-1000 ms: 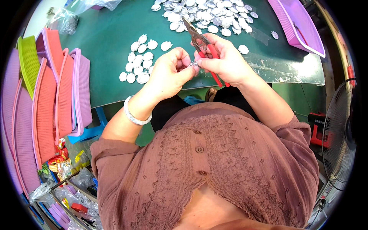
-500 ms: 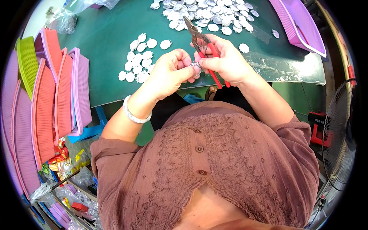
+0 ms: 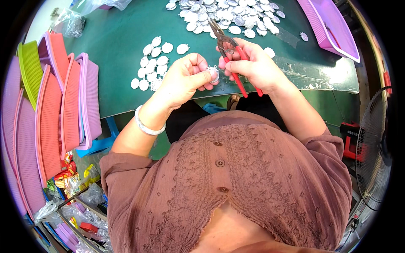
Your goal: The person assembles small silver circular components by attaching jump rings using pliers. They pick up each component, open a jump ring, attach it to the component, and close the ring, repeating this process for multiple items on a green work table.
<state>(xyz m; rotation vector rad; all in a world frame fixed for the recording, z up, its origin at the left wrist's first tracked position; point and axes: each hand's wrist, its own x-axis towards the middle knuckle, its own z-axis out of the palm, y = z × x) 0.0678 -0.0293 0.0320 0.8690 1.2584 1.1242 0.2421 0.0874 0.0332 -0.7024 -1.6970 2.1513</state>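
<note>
My left hand (image 3: pixel 185 80) pinches a small silver oval charm (image 3: pixel 214 75) between thumb and fingers, just above the near edge of the green table (image 3: pixel 114 46). My right hand (image 3: pixel 253 67) grips red-handled pliers (image 3: pixel 230 48) whose metal jaws point away toward the far side. The two hands almost touch at the charm. A small group of several silver ovals (image 3: pixel 154 63) lies on the table left of my left hand. A large heap of the same silver ovals (image 3: pixel 228 17) lies beyond the pliers.
Pink, orange and green plastic baskets (image 3: pixel 55 109) stand stacked on edge at the left. A pink tray (image 3: pixel 331 27) sits at the far right of the table. A fan (image 3: pixel 375 147) stands at the right, clear bags (image 3: pixel 71 23) at the far left.
Both hands stayed together over the table edge; the left hand's fingers shifted slightly on the charm, and the pliers stayed pointing away.
</note>
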